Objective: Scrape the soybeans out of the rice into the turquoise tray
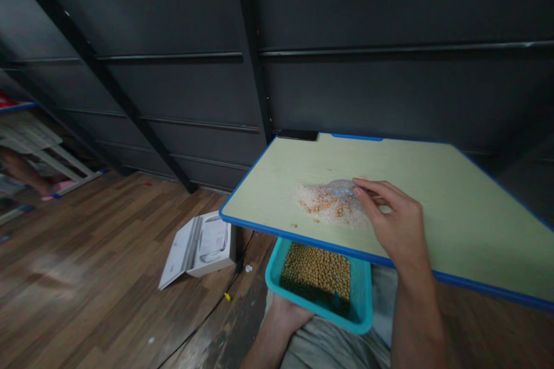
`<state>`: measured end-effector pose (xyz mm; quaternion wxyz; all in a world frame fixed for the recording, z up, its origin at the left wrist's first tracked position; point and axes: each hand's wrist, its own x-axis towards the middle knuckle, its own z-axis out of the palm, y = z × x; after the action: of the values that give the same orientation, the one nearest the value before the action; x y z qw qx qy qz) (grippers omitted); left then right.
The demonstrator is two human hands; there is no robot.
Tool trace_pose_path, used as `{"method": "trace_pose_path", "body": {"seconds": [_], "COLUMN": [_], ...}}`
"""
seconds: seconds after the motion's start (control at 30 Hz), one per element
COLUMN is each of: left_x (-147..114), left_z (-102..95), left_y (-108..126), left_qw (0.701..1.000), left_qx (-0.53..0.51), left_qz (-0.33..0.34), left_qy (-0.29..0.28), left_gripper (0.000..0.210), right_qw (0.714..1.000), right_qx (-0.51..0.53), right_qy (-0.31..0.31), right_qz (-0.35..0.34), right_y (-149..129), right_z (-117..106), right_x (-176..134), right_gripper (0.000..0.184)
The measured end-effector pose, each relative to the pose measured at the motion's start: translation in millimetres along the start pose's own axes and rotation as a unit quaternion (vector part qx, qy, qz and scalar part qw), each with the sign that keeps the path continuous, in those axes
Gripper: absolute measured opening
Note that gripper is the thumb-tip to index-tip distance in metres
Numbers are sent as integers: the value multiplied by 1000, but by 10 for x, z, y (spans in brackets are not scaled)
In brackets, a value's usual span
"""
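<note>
Rice grains [357, 218] lie in a loose pile near the front of the table, with yellow soybeans [322, 203] mixed among them. My right hand [392, 213] pinches what looks like a clear plastic spoon [340, 187] between thumb and fingers, its bowl over the back of the pile. Below the table's front edge, a turquoise plastic basket [366, 305] holds many more soybeans. My left hand [292, 312] supports this basket from beneath at its near left side; its fingers are hidden under it. A few stray soybeans sit just in front of the pile.
The pale green table [467, 207] has a blue rim. A dark flat object [298, 135] lies at its back left corner. On the wooden floor are an open white box [212, 245] and a black cable [194, 331]. A person's leg [26, 173] shows far left.
</note>
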<state>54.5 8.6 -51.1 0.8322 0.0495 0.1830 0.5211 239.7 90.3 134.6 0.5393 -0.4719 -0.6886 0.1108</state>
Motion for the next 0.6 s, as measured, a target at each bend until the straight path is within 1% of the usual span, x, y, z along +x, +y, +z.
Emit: {"method": "trace_pose_path", "body": {"seconds": [0.07,0.17,0.43,0.53,0.6], "left_x": [-1,-5,11,16,17], "left_z": [28,45,-76,-80,-72], "left_y": [1,5,-33,-42,-42], "left_qw": [1000,1000,1000,1000,1000], "left_qx": [0,2,-10,-15,-18], "left_qz": [1,-2,-6,-5,-5], "left_qy": [-1,0,5,1,-2], "left_gripper": [40,41,38,38,37], "right_qw": [1000,1000,998,997,997], "right_qx": [-1,1,10,6,9], "right_qy": [-2,-20,-69,-79,-75], "right_qz": [5,1,-11,-14,-15], "right_y": [25,26,-28,-29,-33], "right_z": [-2,-4,-14,-14,-11], "right_x": [3,5,-16,-20,-18], "right_gripper": [19,19,17,15,15]}}
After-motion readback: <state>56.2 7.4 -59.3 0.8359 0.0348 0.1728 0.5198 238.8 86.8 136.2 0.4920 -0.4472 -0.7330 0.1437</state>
